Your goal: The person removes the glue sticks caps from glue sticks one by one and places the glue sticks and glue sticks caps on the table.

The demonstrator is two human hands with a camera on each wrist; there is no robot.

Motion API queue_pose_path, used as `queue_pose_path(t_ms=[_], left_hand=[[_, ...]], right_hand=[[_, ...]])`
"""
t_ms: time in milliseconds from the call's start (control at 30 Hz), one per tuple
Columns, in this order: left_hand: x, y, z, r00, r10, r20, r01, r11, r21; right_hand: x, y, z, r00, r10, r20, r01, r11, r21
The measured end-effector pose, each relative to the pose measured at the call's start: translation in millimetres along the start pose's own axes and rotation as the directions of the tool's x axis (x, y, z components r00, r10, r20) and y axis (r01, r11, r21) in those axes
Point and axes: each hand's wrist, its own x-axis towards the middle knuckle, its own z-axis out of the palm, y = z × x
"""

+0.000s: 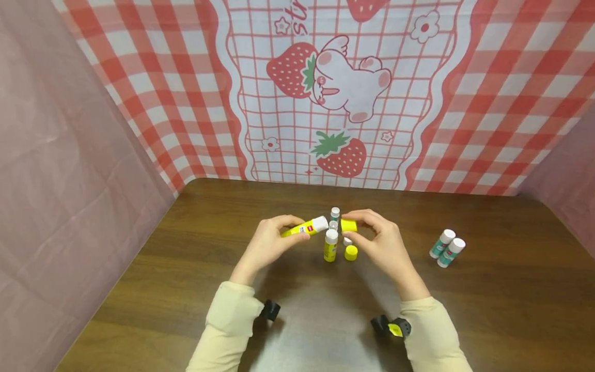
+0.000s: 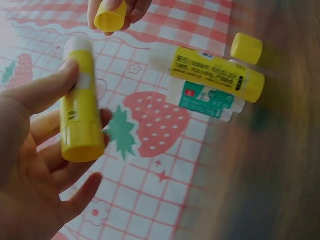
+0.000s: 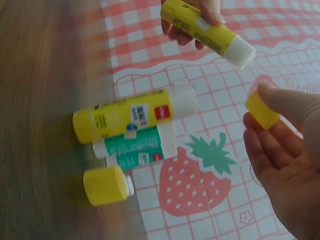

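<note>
My left hand [image 1: 269, 242] grips a yellow glue stick [image 2: 80, 105], its white end tilted up toward the right. A yellow cap [image 3: 263, 110] is pinched between the thumb and fingers of my right hand [image 1: 381, 240], apart from the stick. Between and below the hands, a second yellow glue stick [image 1: 330, 247] stands upright on the table, its white end up. Beside it sits another yellow cap [image 1: 350, 252]. Green-labelled glue sticks [image 3: 135, 147] stand just behind the upright yellow one, partly hidden by it in the head view.
Two green glue sticks with white caps [image 1: 447, 248] stand together on the right of the brown wooden table [image 1: 195, 289]. A small white cap [image 1: 347, 241] shows behind the yellow cap. A strawberry-patterned cloth [image 1: 288, 119] hangs along the back edge.
</note>
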Motion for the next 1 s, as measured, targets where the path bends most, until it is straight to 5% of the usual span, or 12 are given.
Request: queue_pose_path(t_ms=[200,433,1000], left_hand=[[8.3,-13.2,11.9,0.991,-0.022,-0.133,0.014,0.998,-0.063],[23.4,-31.2,33.8,0.969,-0.142,-0.201,0.12,0.986,-0.118],[33.7,-46.8,69.6,0.93,-0.262,-0.257,0.209,0.954,-0.216]], right_hand=[[1.4,12.4,-9.5,0.99,0.138,0.005,-0.137,0.985,-0.103],[4.9,31.3,-14.8,0.945,0.313,0.094,-0.286,0.931,-0.225],[1.2,66.0,-4.2,0.913,0.395,0.099,-0.346,0.881,-0.323]])
